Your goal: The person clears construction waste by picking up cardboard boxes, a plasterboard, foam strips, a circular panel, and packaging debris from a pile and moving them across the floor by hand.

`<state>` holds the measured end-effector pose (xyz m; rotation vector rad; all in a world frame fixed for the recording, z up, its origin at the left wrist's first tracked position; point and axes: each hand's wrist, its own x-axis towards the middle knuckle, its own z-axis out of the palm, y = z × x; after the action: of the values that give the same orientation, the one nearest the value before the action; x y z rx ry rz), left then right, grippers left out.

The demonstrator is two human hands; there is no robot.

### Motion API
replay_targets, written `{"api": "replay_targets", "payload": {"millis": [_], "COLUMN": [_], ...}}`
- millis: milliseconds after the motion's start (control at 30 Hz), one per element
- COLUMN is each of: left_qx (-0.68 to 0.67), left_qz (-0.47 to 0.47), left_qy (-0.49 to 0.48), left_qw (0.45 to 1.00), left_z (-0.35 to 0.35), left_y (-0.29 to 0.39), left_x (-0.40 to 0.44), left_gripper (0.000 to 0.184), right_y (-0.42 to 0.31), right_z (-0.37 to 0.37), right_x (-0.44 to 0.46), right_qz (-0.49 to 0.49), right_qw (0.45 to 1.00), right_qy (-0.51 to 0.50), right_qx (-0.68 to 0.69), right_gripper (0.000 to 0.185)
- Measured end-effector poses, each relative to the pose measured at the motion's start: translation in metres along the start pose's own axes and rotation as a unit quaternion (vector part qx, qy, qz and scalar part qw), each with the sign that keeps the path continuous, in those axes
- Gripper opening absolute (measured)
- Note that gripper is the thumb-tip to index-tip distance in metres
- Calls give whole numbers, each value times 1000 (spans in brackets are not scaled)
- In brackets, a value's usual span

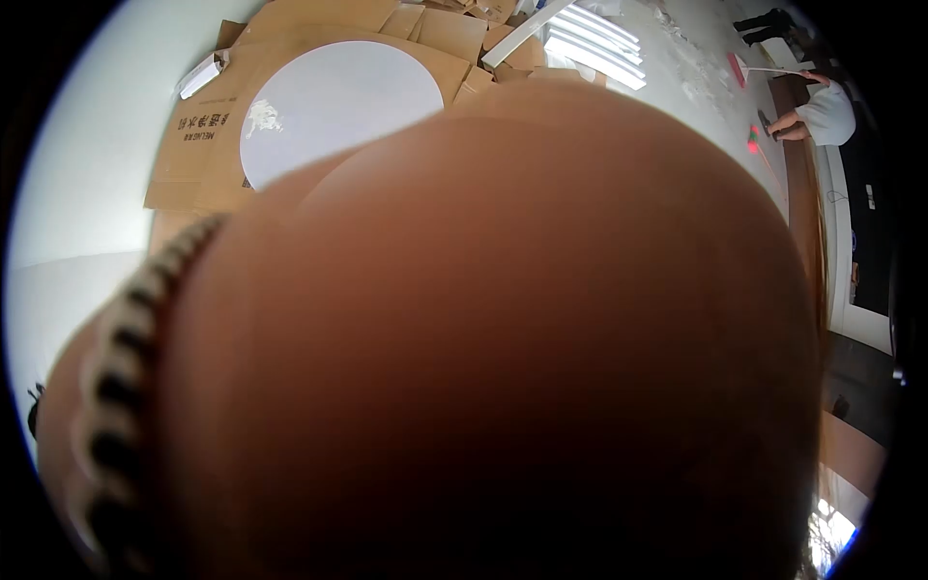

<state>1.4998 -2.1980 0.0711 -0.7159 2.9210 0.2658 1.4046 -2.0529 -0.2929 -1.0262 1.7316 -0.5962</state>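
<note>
A blurred hand, which looks like my left hand point(512, 290), is right up against the camera and fills most of the view. It comes in from the left, with a black-and-cream banded bracelet point(121, 377) round the wrist. Its fingers cannot be made out, and I see nothing held in it. Beyond its upper edge, a white round panel point(338, 106) lies on flattened brown cardboard point(193, 126) with printed lettering; the hand hides the panel's lower part. My right hand does not show.
More cardboard pieces point(449, 34) are piled at the top. A small white box point(201, 75) is at the cardboard's upper left. At the upper right, a person in a white top point(826, 114) holds a long-handled tool with a red head point(739, 71). Bright striped light point(594, 46) shows nearby.
</note>
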Motion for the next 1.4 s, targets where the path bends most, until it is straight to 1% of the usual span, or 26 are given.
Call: {"api": "replay_targets", "payload": {"millis": [67, 233, 267, 333, 400, 467, 500, 533, 567, 600, 633, 667, 700, 733, 767, 800, 833, 867, 933, 967, 1033, 1067, 1133, 1233, 1333, 1400], "left_qx": [-6, -12, -18, -38, -72, -115, -138, -170, -204, -247, -282, -334, -326, -303, -303, -402, -565, -631, -714, -741, -788, -795, -809, -769, -766, -769], "left_qz": [0, 9, 11, 19, 27, 22, 16, -10, -50, -106, -178, -242, -336, -427, -481, -516, -592, -646, -629, -591, -513, -501, -473, -530, -518, -503], "left_qy": [0, -12, -13, -10, -1, 14, 24, 37, 50, 60, 65, 95, 148, 172, 213, 247, 131, 154, 215, 233, 266, 280, 310, 352, 374, 378], "left_qw": [1000, 1000, 1000, 999, 997, 993, 990, 985, 976, 961, 940, 906, 871, 834, 794, 715, 559, 402, 220, 219, 211, 194, 163, 60, 69, 111], "left_z": [3, 10, 11, 13, 12, 19, 23, 29, 40, 52, 72, 110, 161, 215, 271, 323, 328, 359, 400, 416, 440, 447, 446, 431, 410, 425], "left_y": [0, 0, 1, -1, -8, -19, -27, -39, -53, -76, -140, -172, -195, -217, -233, -245, -236, -231, -226, -228, -227, -227, -231, -239, -254, -280], "left_x": [-3, -2, -1, 0, 3, 2, 3, 3, 4, 6, 6, -2, -18, -36, -54, -67, -74, -81, -87, -84, -74, -66, -43, -18, -3, 0], "left_gripper": [35, 35, 35, 35, 36, 36, 36, 36, 36, 37, 36, 35, 43, 45, 46, 44, 42, 41, 40, 41, 41, 42, 42, 38, 34, 31], "right_y": [20, 100, 101, 80, 78, 79, 80, 82, 93, 101, 75, 75, 82, 86, 85, 84, 90, 96, 111, 101, 110, 117, 136, 152, 130, 125], "right_z": [-19, -74, -81, -88, -89, -90, -91, -90, -90, -92, -90, -89, -86, -83, -82, -84, -86, -88, -87, -88, -85, -84, -74, -54, -46, -38], "right_x": [-9, -55, -63, -68, -63, -73, -74, -69, -73, -77, -52, -51, -55, -51, -50, -47, -43, -42, -43, -43, -44, -46, -40, -36, -35, -32], "right_qz": [12, 67, 76, 81, 52, 112, 108, 91, 88, 85, 90, 90, 94, 98, 101, 105, 95, 88, 84, 123, 148, 160, 148, 143, 180, 182], "right_qw": [1000, 995, 994, 993, 994, 990, 992, 994, 993, 995, 994, 994, 994, 993, 992, 991, 992, 992, 993, 989, 985, 983, 986, 987, 982, 982], "right_qy": [18, 72, 74, 65, 69, 55, 47, 44, 50, 50, 53, 53, 55, 61, 63, 68, 73, 77, 86, 84, 86, 88, 79, 73, 49, 44], "right_qx": [-13, -34, -37, -56, -67, -61, -52, -39, -68, -24, -37, -41, -30, -19, -34, -49, -42, -37, -24, -14, 9, 20, 12, 15, 29, 31], "right_gripper": [66, 66, 66, 65, 65, 64, 62, 60, 61, 61, 61, 61, 62, 64, 62, 61, 60, 60, 60, 58, 58, 58, 59, 60, 60, 61]}}
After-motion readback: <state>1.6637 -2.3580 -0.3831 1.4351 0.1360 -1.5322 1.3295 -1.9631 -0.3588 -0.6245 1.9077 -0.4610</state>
